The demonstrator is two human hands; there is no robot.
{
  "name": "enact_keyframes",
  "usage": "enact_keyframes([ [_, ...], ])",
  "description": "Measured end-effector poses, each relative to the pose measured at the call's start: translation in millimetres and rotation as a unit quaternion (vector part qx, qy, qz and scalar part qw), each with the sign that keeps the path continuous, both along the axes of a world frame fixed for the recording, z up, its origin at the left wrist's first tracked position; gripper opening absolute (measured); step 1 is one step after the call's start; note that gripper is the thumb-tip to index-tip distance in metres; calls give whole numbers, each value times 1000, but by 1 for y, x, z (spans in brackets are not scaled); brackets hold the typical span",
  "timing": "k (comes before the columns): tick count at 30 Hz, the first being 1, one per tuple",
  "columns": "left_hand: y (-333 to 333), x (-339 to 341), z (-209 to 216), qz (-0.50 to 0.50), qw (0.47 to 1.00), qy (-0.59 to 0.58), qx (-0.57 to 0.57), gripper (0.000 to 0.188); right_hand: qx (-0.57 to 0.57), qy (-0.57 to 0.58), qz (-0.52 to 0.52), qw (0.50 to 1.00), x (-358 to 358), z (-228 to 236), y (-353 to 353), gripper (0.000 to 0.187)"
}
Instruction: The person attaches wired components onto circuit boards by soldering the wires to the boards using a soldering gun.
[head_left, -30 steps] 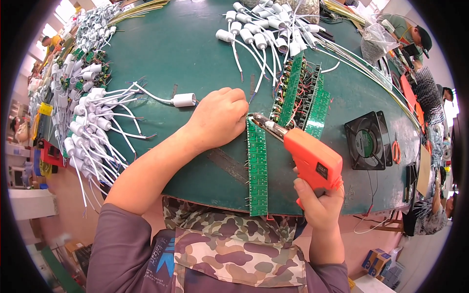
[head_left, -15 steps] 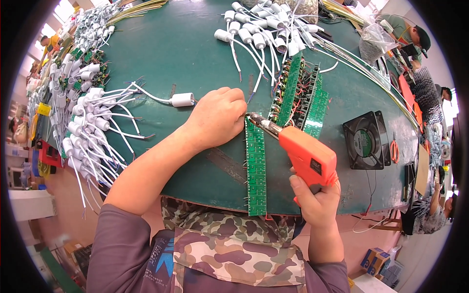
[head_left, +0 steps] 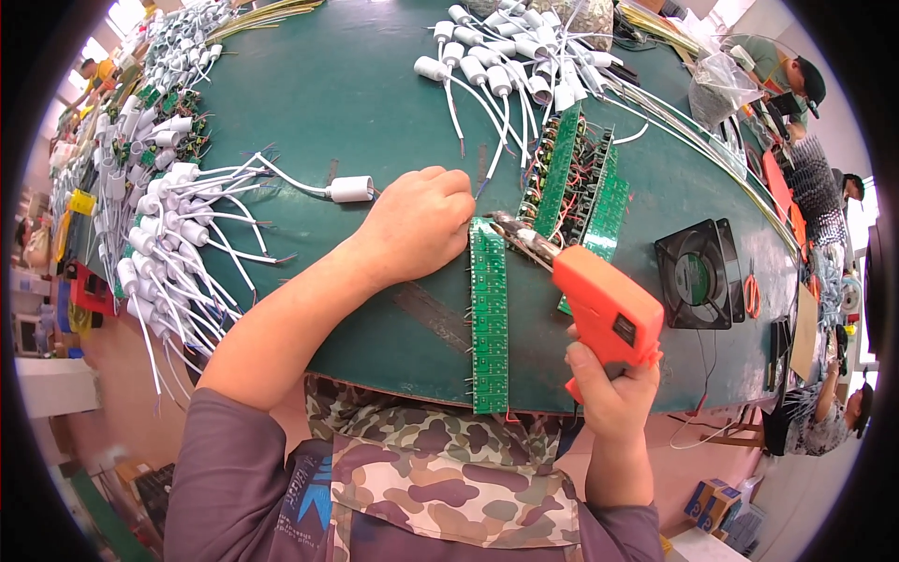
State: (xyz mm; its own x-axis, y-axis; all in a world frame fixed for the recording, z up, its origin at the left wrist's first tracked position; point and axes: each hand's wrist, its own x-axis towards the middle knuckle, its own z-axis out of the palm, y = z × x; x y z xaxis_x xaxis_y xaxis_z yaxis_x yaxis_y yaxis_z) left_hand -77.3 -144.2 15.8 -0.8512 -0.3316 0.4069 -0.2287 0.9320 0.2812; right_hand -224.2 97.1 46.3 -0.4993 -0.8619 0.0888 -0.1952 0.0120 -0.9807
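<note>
Head view: a long green circuit board strip [head_left: 489, 318] is seen lying on the dark green table [head_left: 356, 94], running from just beside the left hand [head_left: 419, 225] down toward the near table edge. The strip is narrow and straight, divided into small repeated panels, with thin wire pins sticking out along both long edges. Its far end is pressed by the left hand, whose fingers are curled together and rested knuckles-up against the strip's upper left corner.

An orange pistol-shaped tool [head_left: 604, 309] is gripped by the right hand [head_left: 609, 398], the fingers closed around its handle. The tool's metal tip [head_left: 510, 229] is laid at the strip's far end, just right of the left hand's fingertips.

Beyond the tool tip, further green boards [head_left: 576, 187] with red and black wiring are stacked on edge. To the left of the left hand, a white cylindrical part [head_left: 351, 188] on a white lead is lying, and farther left a heap of similar white wired parts [head_left: 164, 225] is spread. To the right of the right hand, a black square fan [head_left: 698, 276] is set on the table.
</note>
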Motion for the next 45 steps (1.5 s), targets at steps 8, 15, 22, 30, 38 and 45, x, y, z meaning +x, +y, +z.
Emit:
enact_keyframes([
  [8,-3,4,-2,2,1000,2,-6,6,-21,61,28,998,-7,-10,15,48],
  [15,-2,4,-3,3,1000,11,-8,6,-43,69,21,996,-4,-16,29,47],
  [22,-1,4,-4,7,1000,14,-12,6,-72,-2,5,997,2,-11,37,47],
  [30,0,3,-2,16,1000,3,-12,6,-81,-8,5,997,2,-12,44,46],
  [38,1,2,-2,17,1000,2,-14,7,-95,-3,5,995,0,-15,49,45],
  [45,0,4,1,15,1000,-20,0,13,-87,-3,2,996,1,-13,55,47],
])
